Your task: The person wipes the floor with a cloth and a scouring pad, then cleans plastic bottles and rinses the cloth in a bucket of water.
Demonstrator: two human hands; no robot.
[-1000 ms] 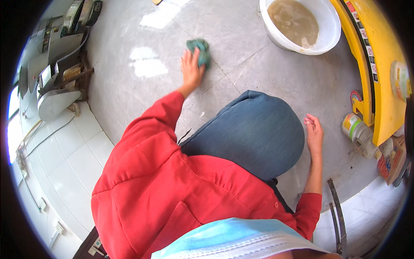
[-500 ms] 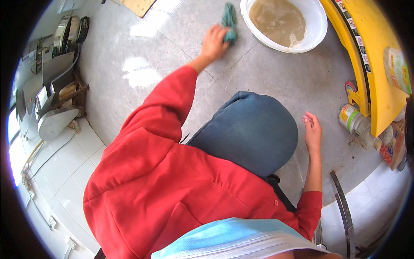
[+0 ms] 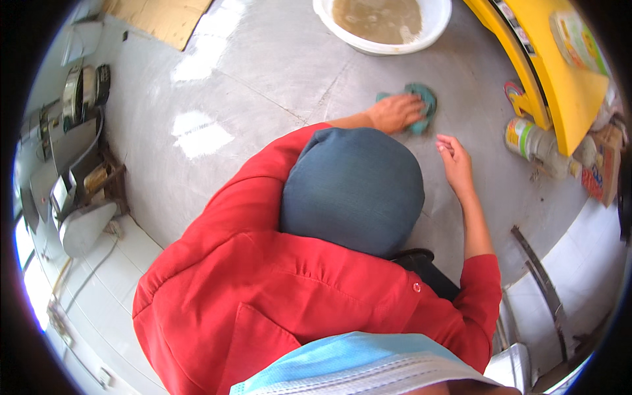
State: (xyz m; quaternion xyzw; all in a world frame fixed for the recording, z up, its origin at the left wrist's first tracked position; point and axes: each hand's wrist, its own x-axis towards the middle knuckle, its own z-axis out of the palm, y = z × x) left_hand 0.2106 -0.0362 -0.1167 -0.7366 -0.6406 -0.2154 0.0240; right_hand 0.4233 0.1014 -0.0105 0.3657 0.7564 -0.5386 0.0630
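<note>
On the grey floor (image 3: 263,79), just beyond my bent knee in dark blue trousers (image 3: 352,191), my left hand (image 3: 395,113) presses down on a bunched green cloth (image 3: 428,102). Its fingers lie over the cloth and are slightly blurred. My right hand (image 3: 454,160) hangs to the right of the knee, a short way nearer me than the cloth. It holds nothing, and its fingers are loosely bent. A white basin (image 3: 361,45) of cloudy brown water stands on the floor beyond the cloth.
At the right is a yellow metal frame (image 3: 576,99), with a clear plastic bottle (image 3: 536,141) and a cardboard box (image 3: 602,171) beside it. Cardboard (image 3: 161,20) lies at the far left. Pots and pans (image 3: 82,95) line the left wall. A dark strip (image 3: 540,276) lies at the lower right.
My left hand has swept the green cloth rightward and nearer me, from left of the basin to beyond my knee. The view has shifted. My right hand stays empty beside the knee.
</note>
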